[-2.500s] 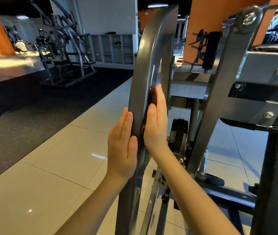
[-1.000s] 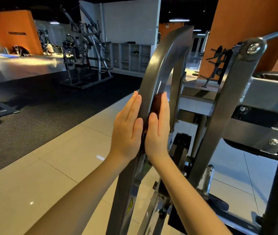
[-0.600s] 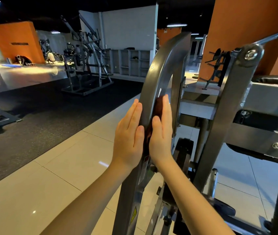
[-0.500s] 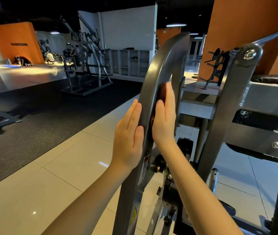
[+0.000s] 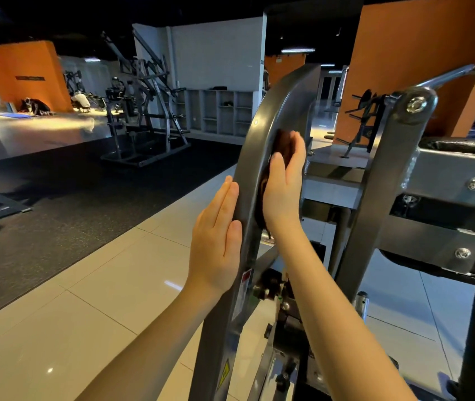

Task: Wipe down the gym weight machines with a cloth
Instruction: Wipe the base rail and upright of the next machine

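Note:
A curved grey steel upright [image 5: 255, 157] of a weight machine rises in front of me. My right hand [image 5: 284, 183] presses a dark brown cloth [image 5: 284, 141] flat against the upright's right face, fingers straight and pointing up. The cloth is mostly hidden behind the palm; only its top and left edge show. My left hand [image 5: 216, 241] lies flat with straight fingers against the upright's left face, lower than the right hand.
A second grey arm with bolts [image 5: 381, 180] and a padded bracket [image 5: 456, 180] stand close on the right. Below are the machine's pivot and base parts [image 5: 274, 287]. Glossy tile floor [image 5: 85, 314] lies left, black rubber matting [image 5: 71, 198] and another machine [image 5: 143, 125] beyond.
My right hand has slid the cloth upward along the upright's right face. The left hand has stayed flat at about the same place.

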A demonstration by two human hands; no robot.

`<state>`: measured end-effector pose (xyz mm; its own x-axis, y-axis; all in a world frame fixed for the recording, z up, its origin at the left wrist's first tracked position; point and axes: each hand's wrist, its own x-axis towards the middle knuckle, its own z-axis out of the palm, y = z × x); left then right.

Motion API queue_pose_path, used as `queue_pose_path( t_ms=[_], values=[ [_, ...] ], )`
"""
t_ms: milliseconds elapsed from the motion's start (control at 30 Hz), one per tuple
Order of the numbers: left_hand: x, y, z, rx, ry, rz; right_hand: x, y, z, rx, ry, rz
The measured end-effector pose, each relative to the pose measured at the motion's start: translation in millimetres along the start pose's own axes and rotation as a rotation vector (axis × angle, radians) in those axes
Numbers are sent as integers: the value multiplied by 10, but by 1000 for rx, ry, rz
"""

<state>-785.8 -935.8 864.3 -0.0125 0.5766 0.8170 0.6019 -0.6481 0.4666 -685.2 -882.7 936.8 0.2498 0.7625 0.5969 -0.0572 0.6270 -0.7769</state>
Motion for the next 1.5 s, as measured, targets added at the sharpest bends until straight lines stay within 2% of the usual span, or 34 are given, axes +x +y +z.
queue_pose_path(
  t_ms=[67,200,300,400,533,667,767,833,933,1000,1133,1233,1300,1333,1400,1500],
  values=[
    [4,0,-1,4,3,-1,-211,20,-13,22,-5,-19],
    [16,10,9,3,2,-29,-459,56,-59,-40,-137,-99],
    [53,46,-42,-2,3,-27,-86,-9,-103,-102,-115,-86],
    [303,157,-52,13,29,-4,-19,-50,-55,4,-54,5],
    [527,263,48,8,4,32,-482,83,-61,-2,-109,-103],
    [503,202,66,-78,15,41,15,83,-76,-114,-70,-122],
    [487,261,-2,-119,17,46,336,-11,-32,-63,-10,-79],
    [514,87,147,-117,-3,25,129,14,-23,-4,-48,-67],
    [565,-25,266,-182,-83,-46,-292,56,-38,-16,-126,-171],
    [537,76,176,-136,-24,-48,-172,80,-52,-59,-136,-200],
    [453,271,5,-171,81,43,298,-52,-16,-28,-34,-72],
    [484,113,147,-176,33,-21,-25,22,-31,73,-99,-61],
    [558,-97,319,-215,-123,-129,-349,86,-64,45,-185,-140],
    [589,-141,383,-233,-141,-168,-406,131,-86,5,-223,-169],
    [559,-48,285,-203,-89,-206,-254,80,-99,-56,-220,-199],
    [479,231,-2,-175,63,-32,164,-96,-59,-20,-84,-97]
  ],
)
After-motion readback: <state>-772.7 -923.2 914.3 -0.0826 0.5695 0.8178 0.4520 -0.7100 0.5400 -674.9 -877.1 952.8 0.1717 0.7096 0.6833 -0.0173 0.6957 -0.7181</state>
